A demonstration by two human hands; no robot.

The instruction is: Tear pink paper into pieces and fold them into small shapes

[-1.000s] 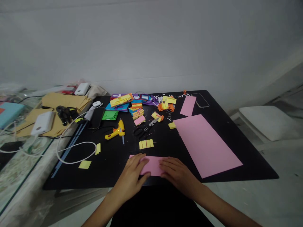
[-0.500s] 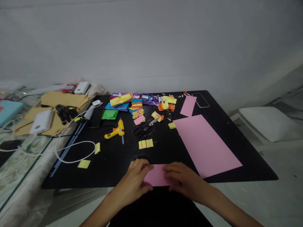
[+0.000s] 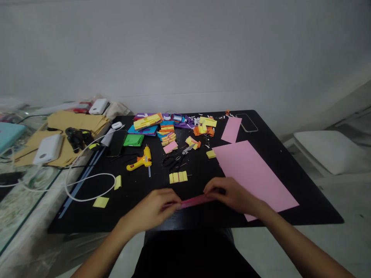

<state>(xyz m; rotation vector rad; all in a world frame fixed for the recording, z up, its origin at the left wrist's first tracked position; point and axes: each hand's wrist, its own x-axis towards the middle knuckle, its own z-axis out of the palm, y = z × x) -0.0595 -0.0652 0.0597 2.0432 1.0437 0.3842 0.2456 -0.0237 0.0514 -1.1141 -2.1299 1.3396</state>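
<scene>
A narrow strip of folded pink paper (image 3: 194, 200) stretches between my two hands, close to the front of the black table (image 3: 130, 220). My left hand (image 3: 162, 206) pinches its left end. At the other end, my right hand (image 3: 228, 193) grips it between thumb and fingers, raised slightly. Just beyond lies a yellow folded paper piece (image 3: 178, 177). The large pink sheet (image 3: 252, 173) lies to the right, partly behind my right forearm. Scissors (image 3: 179, 156) and a yellow glue gun (image 3: 141, 159) rest farther back.
Stacked coloured paper (image 3: 147, 122) and paper scraps (image 3: 204, 127) crowd the back edge. A smaller pink piece (image 3: 231, 129) lies beside a phone (image 3: 247, 122). A white cable (image 3: 89, 199) loops at left, near yellow papers (image 3: 101, 202). A white stool (image 3: 321, 150) stands at right.
The pink paper, held flat and broad at the table edge before, is now a narrow strip. Both hands have moved forward and the right one has risen.
</scene>
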